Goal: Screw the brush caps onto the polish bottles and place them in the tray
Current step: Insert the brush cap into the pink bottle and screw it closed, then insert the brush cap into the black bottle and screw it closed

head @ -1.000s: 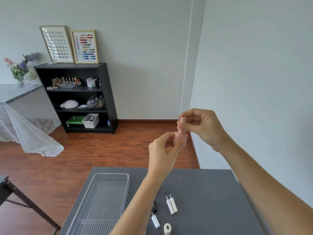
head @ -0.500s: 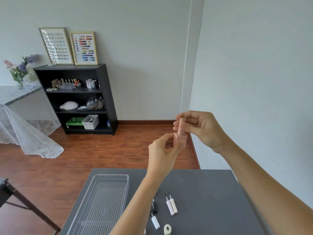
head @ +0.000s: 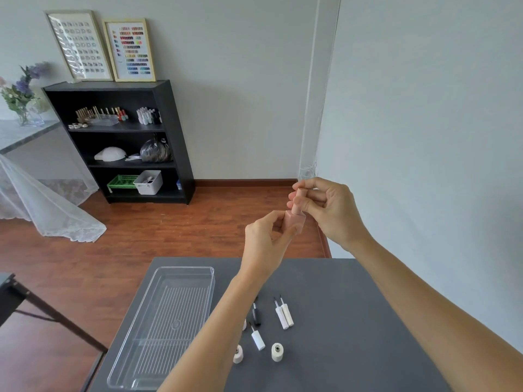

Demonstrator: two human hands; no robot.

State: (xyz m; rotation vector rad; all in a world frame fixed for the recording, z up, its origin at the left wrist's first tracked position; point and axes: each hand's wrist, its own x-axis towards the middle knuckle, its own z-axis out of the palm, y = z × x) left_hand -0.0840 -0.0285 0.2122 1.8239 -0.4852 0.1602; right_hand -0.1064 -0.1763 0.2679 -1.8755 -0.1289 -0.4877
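I hold a pink polish bottle (head: pixel 295 222) up in front of me, well above the dark grey table (head: pixel 339 321). My left hand (head: pixel 266 244) grips the bottle's square body. My right hand (head: pixel 328 207) pinches the pink brush cap (head: pixel 297 200) that sits on the bottle's neck. A clear plastic tray (head: pixel 209 275) with nothing in it lies on the table's left part. On the table near my left forearm lie loose brush caps: a white pair (head: pixel 284 314), one black (head: pixel 256 315) and one white (head: pixel 257 339). Two white bottles (head: pixel 277 352) (head: pixel 238 353) stand open there.
A light wall runs close along the table's right side. Beyond the table's far edge is wooden floor, with a black shelf unit (head: pixel 169 137) against the back wall. A lace-draped table (head: pixel 28 176) stands at the left, and a dark stand (head: pixel 17 295) is near the left edge.
Both hands stay on the pink bottle and cap, with my right fingers shifting around the cap. The view has tilted downward a little, so more of the table shows.
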